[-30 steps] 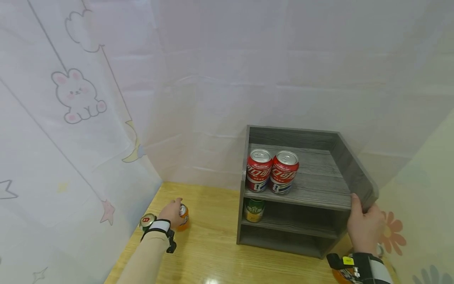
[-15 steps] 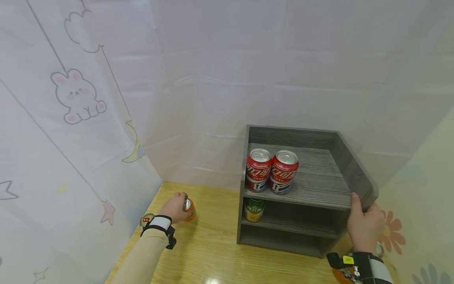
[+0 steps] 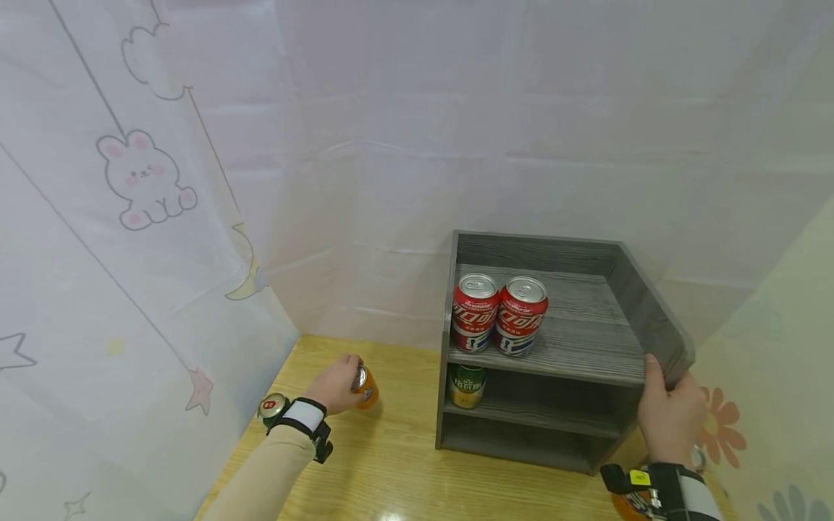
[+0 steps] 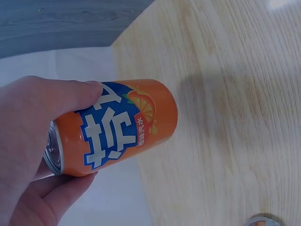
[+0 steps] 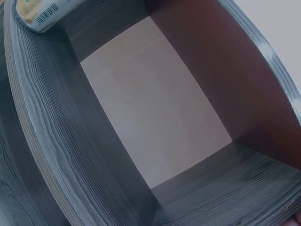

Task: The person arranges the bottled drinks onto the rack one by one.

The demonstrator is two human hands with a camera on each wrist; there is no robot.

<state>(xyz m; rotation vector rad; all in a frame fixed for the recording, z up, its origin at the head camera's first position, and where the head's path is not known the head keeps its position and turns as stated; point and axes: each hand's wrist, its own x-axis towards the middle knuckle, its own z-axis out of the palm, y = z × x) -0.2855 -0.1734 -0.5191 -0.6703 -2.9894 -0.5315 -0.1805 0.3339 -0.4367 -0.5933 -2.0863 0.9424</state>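
Your left hand (image 3: pixel 335 383) gripped an orange soda can (image 3: pixel 365 386); your right hand (image 3: pixel 671 416) clasped the grey wooden shelf unit (image 3: pixel 641 311), which held two red cola cans (image 3: pixel 499 312) above a green can (image 3: pixel 466 385).

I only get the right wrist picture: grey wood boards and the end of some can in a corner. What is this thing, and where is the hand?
Observer: It is a grey shelf unit on a wooden table; the right hand grips its front right corner.
Visitor: Anything else on it?
Observer: Two red cans stand side by side on the top board.
Visitor: And the other hand?
Observer: The left hand holds an orange can tilted, off the table, left of the shelf.
Visitor: Is that all?
Observer: One more can stands behind that wrist.
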